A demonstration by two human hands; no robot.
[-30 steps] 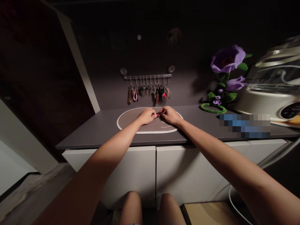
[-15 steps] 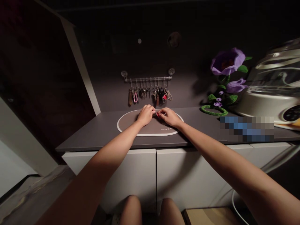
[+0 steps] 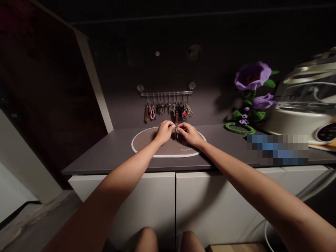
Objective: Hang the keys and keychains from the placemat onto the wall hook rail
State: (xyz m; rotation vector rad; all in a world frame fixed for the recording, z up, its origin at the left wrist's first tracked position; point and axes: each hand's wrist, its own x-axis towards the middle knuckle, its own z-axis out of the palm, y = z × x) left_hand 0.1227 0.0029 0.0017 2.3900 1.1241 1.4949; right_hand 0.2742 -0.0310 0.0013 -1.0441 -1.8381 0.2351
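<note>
Over an oval grey-brown mat with a white rim, my left hand and my right hand meet at the fingertips. Between them hangs a small bunch of metal keys, pinched near its top by the fingers of both hands. The ring at the top is mostly hidden by the fingertips. Behind the hands, a clear rail on the wall carries several hanging key sets, among them one with a pink loop and one with a red tag.
Purple flowers with a green ring base stand at the right of the dark counter. A cream appliance is farther right, behind a pixelated blue item. White cabinet doors are below.
The keys now hang down visibly between my hands, where before a red bit showed at my right fingertips. The view has tilted slightly, so the scene sits lower.
</note>
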